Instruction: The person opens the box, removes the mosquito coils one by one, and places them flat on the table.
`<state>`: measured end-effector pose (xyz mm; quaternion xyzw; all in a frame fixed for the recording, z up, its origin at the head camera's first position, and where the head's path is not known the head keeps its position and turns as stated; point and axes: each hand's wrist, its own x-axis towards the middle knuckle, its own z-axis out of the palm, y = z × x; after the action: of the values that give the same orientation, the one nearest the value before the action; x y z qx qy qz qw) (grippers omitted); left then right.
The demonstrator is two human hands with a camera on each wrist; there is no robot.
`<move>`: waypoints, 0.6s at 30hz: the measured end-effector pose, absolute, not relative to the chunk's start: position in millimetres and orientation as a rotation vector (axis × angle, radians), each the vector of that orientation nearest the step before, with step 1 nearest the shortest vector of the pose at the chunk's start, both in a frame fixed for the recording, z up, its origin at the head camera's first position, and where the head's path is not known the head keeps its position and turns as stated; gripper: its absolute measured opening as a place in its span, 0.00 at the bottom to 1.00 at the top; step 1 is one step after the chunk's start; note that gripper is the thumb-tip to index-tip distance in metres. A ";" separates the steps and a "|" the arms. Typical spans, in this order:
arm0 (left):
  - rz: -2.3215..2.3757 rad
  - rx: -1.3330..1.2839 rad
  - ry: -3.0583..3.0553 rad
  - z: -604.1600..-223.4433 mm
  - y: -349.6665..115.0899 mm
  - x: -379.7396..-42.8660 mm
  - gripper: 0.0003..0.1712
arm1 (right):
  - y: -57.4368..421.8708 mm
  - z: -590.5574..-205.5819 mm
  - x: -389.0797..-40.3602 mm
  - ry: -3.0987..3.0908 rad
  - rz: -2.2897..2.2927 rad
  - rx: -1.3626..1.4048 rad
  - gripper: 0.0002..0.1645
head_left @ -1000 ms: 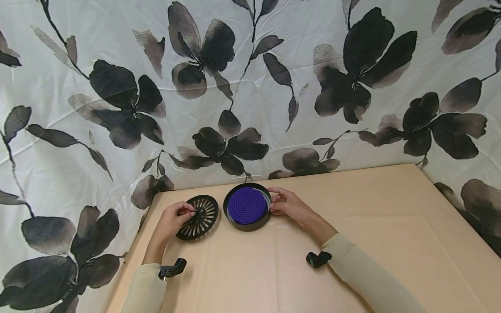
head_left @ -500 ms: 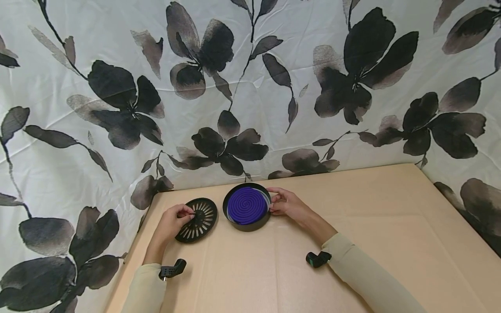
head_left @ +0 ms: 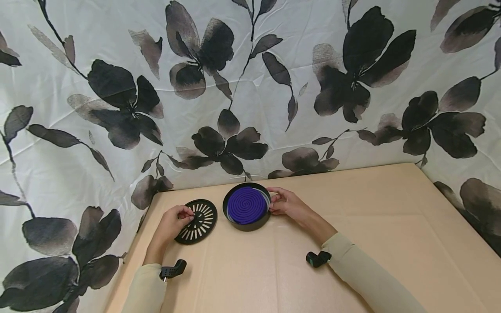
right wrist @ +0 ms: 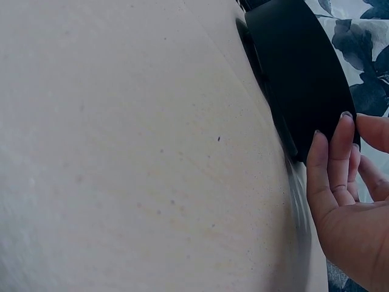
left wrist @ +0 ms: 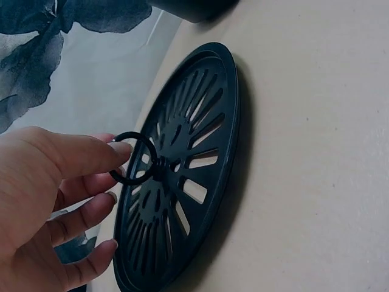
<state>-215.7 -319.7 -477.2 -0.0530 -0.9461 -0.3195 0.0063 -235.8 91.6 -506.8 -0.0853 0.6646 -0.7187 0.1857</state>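
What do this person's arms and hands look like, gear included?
The left sleeve and right sleeve are long, plain and pale beige. The wrist-worn left device and right device are black and angular, the right showing some green. Neither left hand nor right hand is gloved.

Cloth-screened spot, room type unclear: tan table [head_left: 372, 213], creased floral cloth [head_left: 250, 104] behind and at sides.
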 end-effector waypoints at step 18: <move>-1.096 -0.257 -2.876 -456.8 -278.7 -205.4 0.11 | 91.8 -509.6 -231.2 1.877 -2.023 -0.264 0.39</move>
<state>-205.4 -278.7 -456.8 -0.0833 -0.9309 -0.3547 0.0265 -231.2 91.8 -509.6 -0.0934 0.6656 -0.7173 0.1834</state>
